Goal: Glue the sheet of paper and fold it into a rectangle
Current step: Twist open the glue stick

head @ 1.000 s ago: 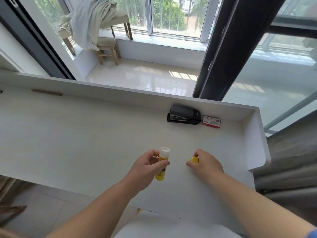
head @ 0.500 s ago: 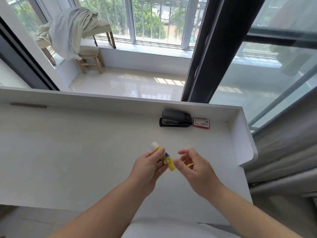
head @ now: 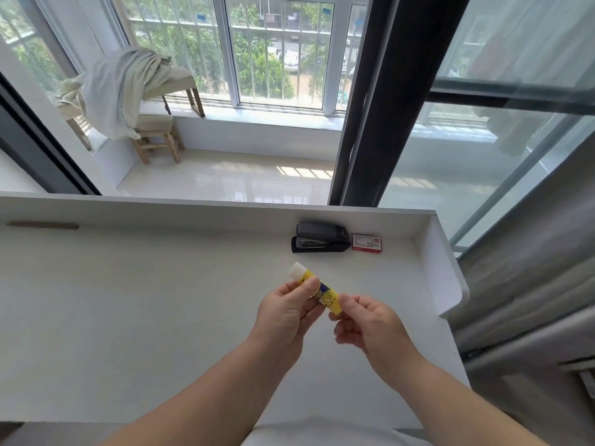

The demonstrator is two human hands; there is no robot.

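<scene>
A yellow glue stick is held above the white desk, tilted, with its uncapped white glue end pointing up and to the left. My left hand grips the stick around its middle. My right hand pinches the stick's yellow lower end between thumb and fingers. The cap is not visible. No sheet of paper lies on the desk; a white surface shows at the bottom edge, and I cannot tell what it is.
A black stapler and a small red-and-white staple box stand against the desk's raised back wall. A raised side panel closes the desk's right end. Beyond are glass doors, a dark frame and a balcony with stools.
The glue stick went from upright to tilted, tip up-left. My right hand, which held the yellow cap apart from the stick, came in and now pinches the stick's lower end.
</scene>
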